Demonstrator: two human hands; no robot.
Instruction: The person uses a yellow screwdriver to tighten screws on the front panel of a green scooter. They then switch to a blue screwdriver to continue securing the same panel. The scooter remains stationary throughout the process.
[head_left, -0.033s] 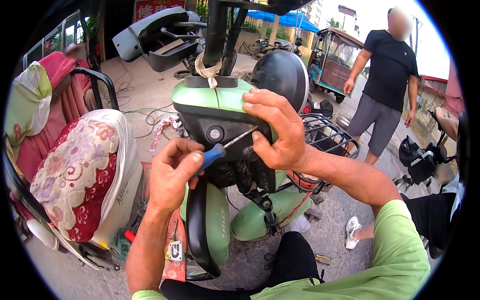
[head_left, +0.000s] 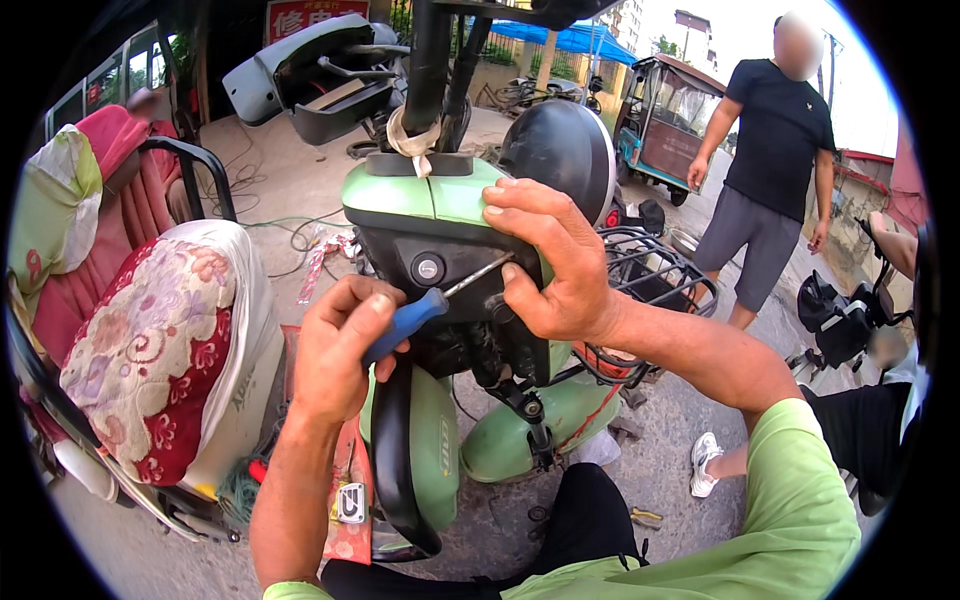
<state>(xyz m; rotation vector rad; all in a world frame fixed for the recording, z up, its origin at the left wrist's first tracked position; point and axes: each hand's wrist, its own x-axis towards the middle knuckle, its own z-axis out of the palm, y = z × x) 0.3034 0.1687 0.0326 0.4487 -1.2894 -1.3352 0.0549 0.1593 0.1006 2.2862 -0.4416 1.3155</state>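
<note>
A screwdriver with a blue handle (head_left: 408,325) is gripped in my left hand (head_left: 345,345), its metal shaft slanting up to the right. The tip meets the right edge of a black panel (head_left: 388,245) on a green electric scooter, close to my right thumb. A round key lock (head_left: 428,268) is set in this panel, left of the shaft. Over the corner of the green cover (head_left: 455,197) lies my right hand (head_left: 562,262), fingers spread on top and thumb apart below, beside the tip. Whatever the tip presses on is too small to make out.
To the left stands a seat with a floral cushion (head_left: 150,350). A black rack (head_left: 655,270) and the scooter's round black seat or lid (head_left: 560,155) are beyond my right hand. Pliers (head_left: 646,518) lie on the ground. A person (head_left: 775,150) stands at the right.
The fingers of my left hand have shifted slightly round the blue handle, and more of it shows. My right hand stays in place.
</note>
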